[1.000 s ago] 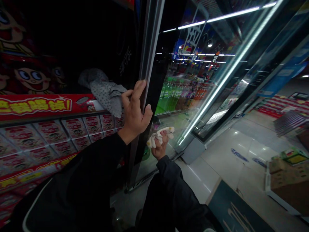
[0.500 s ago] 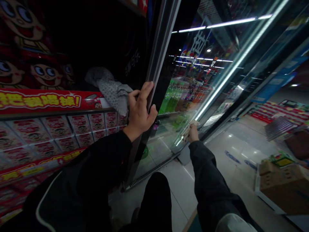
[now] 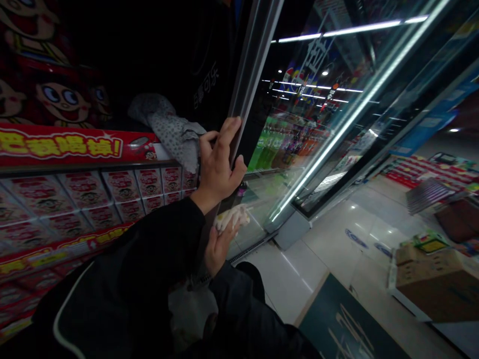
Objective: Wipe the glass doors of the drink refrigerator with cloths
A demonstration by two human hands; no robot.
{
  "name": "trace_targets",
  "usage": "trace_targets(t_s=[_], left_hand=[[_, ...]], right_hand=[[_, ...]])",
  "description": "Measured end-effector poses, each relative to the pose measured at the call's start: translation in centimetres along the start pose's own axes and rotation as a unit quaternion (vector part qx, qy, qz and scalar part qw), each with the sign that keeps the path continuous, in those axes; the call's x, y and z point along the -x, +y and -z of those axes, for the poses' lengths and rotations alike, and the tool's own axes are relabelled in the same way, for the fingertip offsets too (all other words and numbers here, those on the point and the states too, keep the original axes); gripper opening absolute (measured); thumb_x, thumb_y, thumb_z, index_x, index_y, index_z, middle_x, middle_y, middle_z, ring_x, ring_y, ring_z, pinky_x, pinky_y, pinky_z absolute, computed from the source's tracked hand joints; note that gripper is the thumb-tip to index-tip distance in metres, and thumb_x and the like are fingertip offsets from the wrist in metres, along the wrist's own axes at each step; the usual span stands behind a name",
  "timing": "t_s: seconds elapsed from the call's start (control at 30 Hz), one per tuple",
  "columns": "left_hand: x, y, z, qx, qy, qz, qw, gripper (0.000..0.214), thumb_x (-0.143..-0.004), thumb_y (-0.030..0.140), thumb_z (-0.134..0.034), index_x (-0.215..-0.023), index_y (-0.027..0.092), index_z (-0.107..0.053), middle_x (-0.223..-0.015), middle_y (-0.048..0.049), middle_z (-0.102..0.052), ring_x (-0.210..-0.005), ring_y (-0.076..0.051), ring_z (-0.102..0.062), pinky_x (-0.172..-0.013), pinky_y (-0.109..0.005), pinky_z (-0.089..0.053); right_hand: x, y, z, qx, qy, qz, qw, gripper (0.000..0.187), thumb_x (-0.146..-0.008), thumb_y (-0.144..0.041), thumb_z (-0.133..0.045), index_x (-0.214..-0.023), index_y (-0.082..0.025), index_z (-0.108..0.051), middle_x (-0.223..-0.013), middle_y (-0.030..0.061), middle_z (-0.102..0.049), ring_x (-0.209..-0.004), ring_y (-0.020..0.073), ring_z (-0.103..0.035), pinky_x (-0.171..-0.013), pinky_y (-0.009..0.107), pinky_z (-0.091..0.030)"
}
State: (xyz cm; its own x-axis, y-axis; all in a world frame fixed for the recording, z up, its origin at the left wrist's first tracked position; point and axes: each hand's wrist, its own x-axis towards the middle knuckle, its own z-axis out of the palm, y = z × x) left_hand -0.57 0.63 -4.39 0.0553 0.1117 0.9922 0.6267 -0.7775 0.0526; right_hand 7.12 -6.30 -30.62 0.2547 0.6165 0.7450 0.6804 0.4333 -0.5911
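My left hand (image 3: 219, 169) rests against the metal edge of a glass door (image 3: 258, 42), its fingers spread and the thumb apart. Just behind it, a grey patterned cloth (image 3: 164, 124) hangs over the shelf edge; I cannot tell whether the fingers touch it. Lower down, my right hand (image 3: 220, 247) presses a crumpled, whitish cloth (image 3: 234, 218) flat against the lower glass, close to the door's left frame. Part of the right palm is hidden by the dark sleeve.
Left stand shelves with red packs (image 3: 63, 99) and boxed drinks (image 3: 84, 187). Green bottles (image 3: 264, 149) show in or through the glass. A dark green mat (image 3: 333, 319) lies on the tiled floor (image 3: 325, 244). Cardboard boxes (image 3: 430, 284) stand at the right.
My right hand has swept the whitish cloth left across the glass, from the bright strip to below my left hand. The left hand stays on the door edge.
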Motion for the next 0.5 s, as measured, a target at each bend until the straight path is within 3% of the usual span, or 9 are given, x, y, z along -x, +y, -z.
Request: trace_targets(t_s=[0.1,0.23,0.3,0.37,0.43,0.5], left_hand=[[0.0,-0.1,0.0,-0.004,0.011,-0.007,1.0,0.068,-0.109,0.036,-0.048,-0.172,0.02,-0.027,-0.174,-0.016,-0.052,-0.145,-0.032,-0.053,-0.117,-0.055,-0.042],[-0.1,0.0,-0.2,-0.002,0.021,-0.011,1.0,0.066,-0.111,0.042,-0.044,-0.173,0.022,-0.027,-0.172,-0.0163,-0.054,-0.146,-0.032,-0.056,-0.118,-0.054,-0.043],[-0.1,0.0,-0.2,0.001,0.019,-0.004,1.0,0.067,-0.112,0.044,-0.041,-0.174,0.025,-0.025,-0.173,-0.015,-0.052,-0.148,-0.033,-0.056,-0.12,-0.054,-0.043],[0.0,0.0,-0.3,0.007,0.017,0.001,1.0,0.068,-0.112,0.045,-0.041,-0.175,0.027,-0.024,-0.174,-0.0141,-0.05,-0.15,-0.033,-0.055,-0.123,-0.054,-0.042],[0.0,-0.1,-0.3,0.01,0.016,0.002,1.0,0.068,-0.112,0.046,-0.041,-0.175,0.028,-0.023,-0.174,-0.0139,-0.05,-0.151,-0.034,-0.055,-0.124,-0.054,-0.041],[0.1,-0.1,-0.3,0.004,0.017,0.008,1.0,0.068,-0.112,0.048,-0.041,-0.175,0.028,-0.024,-0.174,-0.0141,-0.05,-0.151,-0.034,-0.054,-0.124,-0.054,-0.041]], right_hand=[[1.0,3.4,-0.4,0.05,0.006,0.125,0.991,0.076,-0.103,-0.021,-0.051,-0.175,-0.026,-0.027,-0.185,0.0269,-0.016,-0.174,0.0442,-0.022,-0.123,0.082,-0.042],[-3.2,11.0,2.5,0.061,-0.03,0.161,0.985,0.055,-0.094,-0.026,-0.061,-0.149,-0.032,-0.06,-0.167,0.0174,-0.05,-0.16,0.0382,-0.048,-0.124,0.072,-0.048],[-6.4,14.3,4.6,0.071,-0.041,0.145,0.986,0.051,-0.094,-0.03,-0.061,-0.145,-0.029,-0.063,-0.165,0.0176,-0.053,-0.158,0.0366,-0.05,-0.126,0.069,-0.048],[-9.9,16.7,6.7,0.082,-0.036,0.108,0.99,0.058,-0.096,-0.031,-0.058,-0.153,-0.023,-0.058,-0.171,0.0221,-0.047,-0.163,0.0377,-0.044,-0.128,0.069,-0.046],[-13.7,18.2,8.6,0.093,-0.019,0.059,0.994,0.064,-0.1,-0.03,-0.055,-0.162,-0.017,-0.049,-0.177,0.0257,-0.038,-0.167,0.0393,-0.037,-0.131,0.07,-0.042],[-17.4,19.0,10.4,0.108,-0.003,0.014,0.994,0.063,-0.105,-0.035,-0.059,-0.164,-0.018,-0.047,-0.177,0.0235,-0.039,-0.165,0.0401,-0.04,-0.132,0.07,-0.041]])
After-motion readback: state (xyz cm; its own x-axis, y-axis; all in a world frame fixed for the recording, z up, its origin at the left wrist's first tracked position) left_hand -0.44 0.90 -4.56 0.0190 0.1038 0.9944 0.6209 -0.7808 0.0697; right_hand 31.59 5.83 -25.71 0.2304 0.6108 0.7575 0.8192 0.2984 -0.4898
